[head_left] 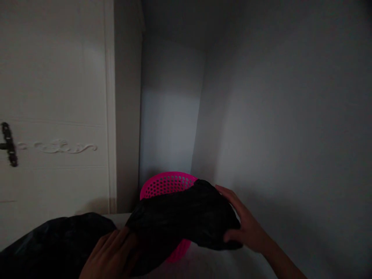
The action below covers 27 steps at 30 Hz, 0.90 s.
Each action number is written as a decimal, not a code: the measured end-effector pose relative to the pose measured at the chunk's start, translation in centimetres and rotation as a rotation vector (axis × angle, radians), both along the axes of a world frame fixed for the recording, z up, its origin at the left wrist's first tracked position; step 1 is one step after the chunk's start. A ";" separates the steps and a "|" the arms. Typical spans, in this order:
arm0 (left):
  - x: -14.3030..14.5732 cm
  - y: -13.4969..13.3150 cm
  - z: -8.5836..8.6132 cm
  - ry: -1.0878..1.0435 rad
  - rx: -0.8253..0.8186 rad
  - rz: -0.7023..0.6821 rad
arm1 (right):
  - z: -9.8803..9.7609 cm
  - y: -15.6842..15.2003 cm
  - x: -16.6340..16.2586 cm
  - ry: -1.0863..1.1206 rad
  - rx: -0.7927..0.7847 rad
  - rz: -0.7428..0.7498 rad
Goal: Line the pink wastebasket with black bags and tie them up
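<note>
A soft black cloth (180, 213), its exact kind too dark to make out, stretches across the front of a bright pink perforated basket (168, 186). My right hand (247, 224) grips its right end, thumb in front and fingers along the far edge. At the cloth's lower left, my left hand (112, 252) is closed on it, the fingertips partly lost in shadow. The cloth hides the middle of the basket; the back rim and a bit of the lower side show.
A dark, slightly shiny bundle (58, 240) lies at the lower left, beside my left hand. Behind it stands a white door (58, 97) with a dark handle (9, 144). Pale walls (276, 108) meet in a corner behind the basket, which stands on a light surface.
</note>
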State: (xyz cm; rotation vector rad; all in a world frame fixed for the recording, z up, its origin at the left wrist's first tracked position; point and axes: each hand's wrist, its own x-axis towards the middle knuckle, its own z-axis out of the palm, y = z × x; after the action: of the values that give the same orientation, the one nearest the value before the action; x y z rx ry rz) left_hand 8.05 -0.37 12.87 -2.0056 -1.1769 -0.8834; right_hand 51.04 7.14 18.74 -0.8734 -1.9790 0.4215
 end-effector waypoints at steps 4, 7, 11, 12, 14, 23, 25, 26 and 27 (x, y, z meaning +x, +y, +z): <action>0.5 0.9 -0.2 -0.006 0.083 0.162 | -0.6 -0.4 -2.1 -0.269 0.131 -0.164; 1.5 1.5 0.5 -0.045 0.138 0.204 | -0.6 -0.4 -2.6 -0.236 0.192 -0.213; 4.0 2.3 3.1 -0.099 0.158 0.159 | -0.1 -2.9 -5.4 -0.304 0.344 -0.116; 4.6 2.5 3.7 -0.114 0.157 0.148 | -0.1 -3.6 -6.4 -0.369 0.393 -0.081; 5.4 3.0 4.7 -0.126 0.149 0.150 | -0.5 -4.3 -8.1 -0.481 0.464 -0.064; 2.6 5.8 2.4 -0.448 -0.238 0.112 | -0.1 4.8 -2.6 -0.085 0.154 -0.227; 2.2 7.0 2.2 -0.692 -0.407 0.003 | 0.5 7.5 -2.2 0.030 -0.002 -0.192; 2.1 7.6 2.1 -0.821 -0.481 -0.052 | 0.6 8.6 -2.3 0.075 -0.077 -0.167; 2.0 8.1 2.2 -0.945 -0.543 -0.095 | 0.6 9.7 -2.7 0.096 -0.127 -0.139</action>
State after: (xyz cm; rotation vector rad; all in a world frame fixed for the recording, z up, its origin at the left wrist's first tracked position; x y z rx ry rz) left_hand 10.06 7.75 15.05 -2.0866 -2.0017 -1.8283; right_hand 48.30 16.82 19.38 -1.0447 -1.8065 0.5038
